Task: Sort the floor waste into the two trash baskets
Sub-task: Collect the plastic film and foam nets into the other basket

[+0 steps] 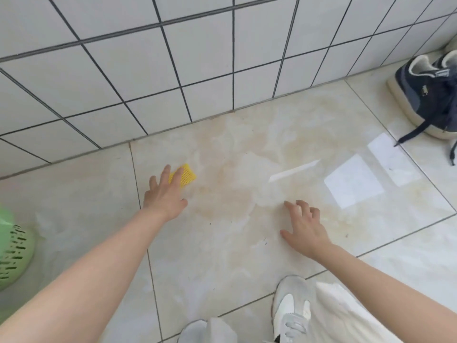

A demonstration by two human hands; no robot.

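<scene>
**Yellow scrap on the floor under the left hand's fingers**

A white tiled wall (148, 78) with dark grout fills the upper half of the head view. It meets the floor (222, 243) along a slanting line from lower left to upper right. The floor is glossy pale marble-look tile with beige staining in the middle and bright window reflections on the right.

Both bare forearms reach in from the bottom corners. White trouser legs (346, 315) and a pair of pale sneakers (289, 308) show at the bottom edge, the right shoe fully seen, the left one only partly.

At the far right, against the wall, stands a dark blue sneaker (430, 95) with a pale sole, its loose laces trailing onto the floor. Well apart from it, at the left edge, part of a green perforated plastic basket (12, 248) comes into view; only its rim and side show.

The left hand (164, 194) is spread, fingers straight and fanned out, the fingertips lying over the near edge of a small yellow mesh piece (186, 175) that sits on the floor near the wall. Whether the fingers press on it or hover just above cannot be told.

The right hand (305, 225) is low over the stained tile, fingers loosely curled, thumb out to the side, holding nothing. Nothing lies between either hand and the yellow piece.
</scene>
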